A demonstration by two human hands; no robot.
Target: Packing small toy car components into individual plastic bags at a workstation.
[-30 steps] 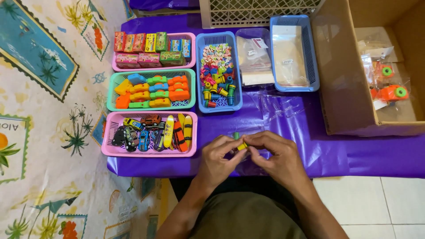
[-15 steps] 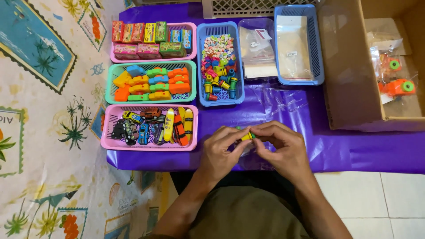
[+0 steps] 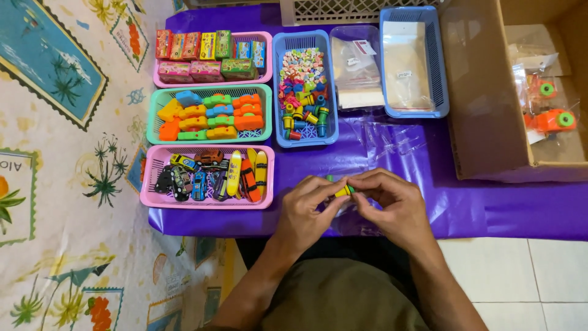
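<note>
My left hand (image 3: pixel 304 213) and my right hand (image 3: pixel 392 205) meet over the front of the purple-covered table (image 3: pixel 490 208). Between their fingertips they pinch a small yellow and green cylindrical toy (image 3: pixel 343 190). A clear plastic bag (image 3: pixel 348 217) lies under and between the hands, mostly hidden by them. Directly beyond the hands stands a blue basket (image 3: pixel 304 87) with several small coloured toys of the same kind.
At left stand a pink basket of toy cars and skateboards (image 3: pixel 207 176), a green basket of coloured block toys (image 3: pixel 208 115) and a pink basket of small boxes (image 3: pixel 208 56). Behind are a clear bag pile (image 3: pixel 356 67), a blue basket of bags (image 3: pixel 411 61), and a cardboard box (image 3: pixel 490 92) at right.
The view shifted slightly, so the table and baskets sit lower and nearer than a second ago. Both hands stay together on the small toy, fingers shifting a little.
</note>
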